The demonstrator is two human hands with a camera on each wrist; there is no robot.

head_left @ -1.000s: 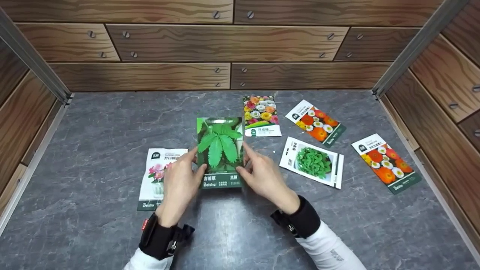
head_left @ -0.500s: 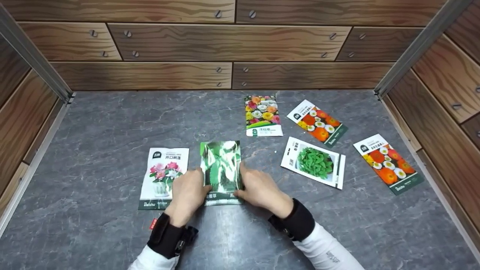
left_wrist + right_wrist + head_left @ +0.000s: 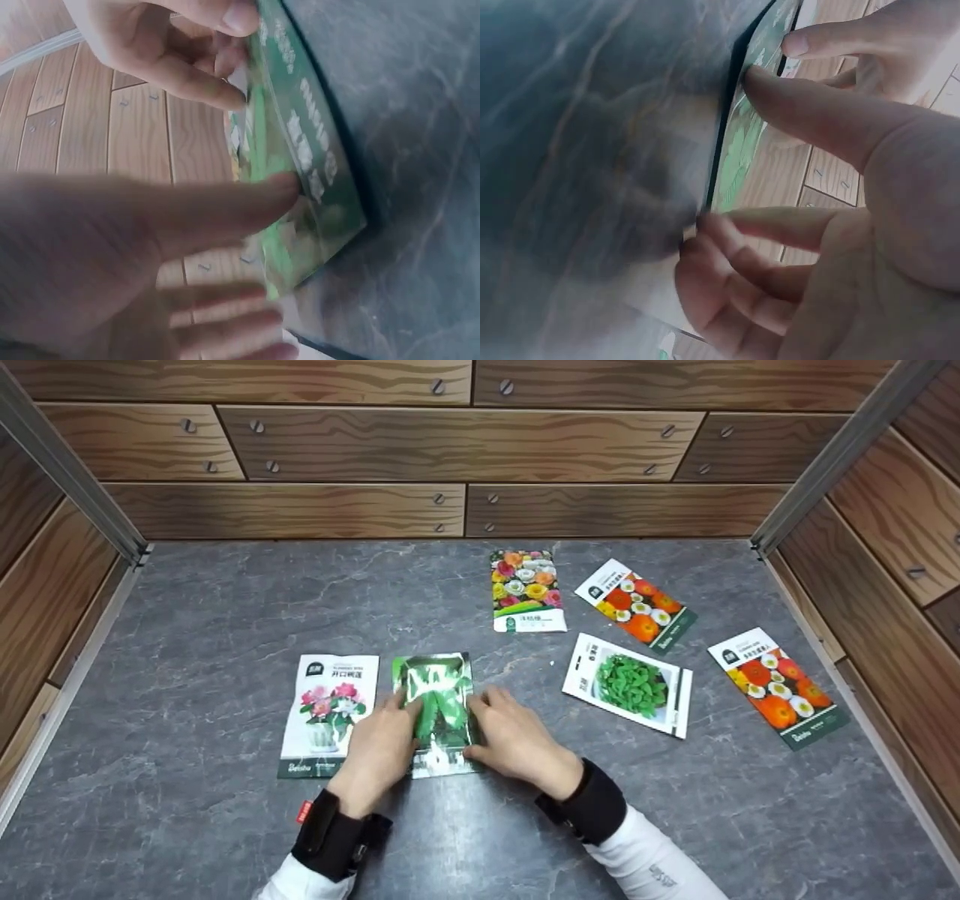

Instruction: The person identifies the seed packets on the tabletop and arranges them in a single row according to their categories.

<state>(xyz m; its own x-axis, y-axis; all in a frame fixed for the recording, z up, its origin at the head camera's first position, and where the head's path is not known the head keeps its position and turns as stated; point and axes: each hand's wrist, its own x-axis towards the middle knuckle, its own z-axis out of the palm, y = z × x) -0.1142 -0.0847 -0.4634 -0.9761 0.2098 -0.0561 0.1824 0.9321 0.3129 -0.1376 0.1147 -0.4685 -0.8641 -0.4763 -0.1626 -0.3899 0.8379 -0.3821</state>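
The pink-flower packet lies beside the left hand, its grip released, fingers touching the green-leaf packet, which lies on the worktop between both hands. Right hand: likewise unclenched, touching; uneven pressure could skew the packet.

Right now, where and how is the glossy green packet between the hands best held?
I'd pinch the glossy green packet by its right long edge, coming from the right, where the right grip is. It is thin and rectangular, so an edge should pinch more easily than the broad face. The pink-flower packet lies close on the left, leaving less room there.
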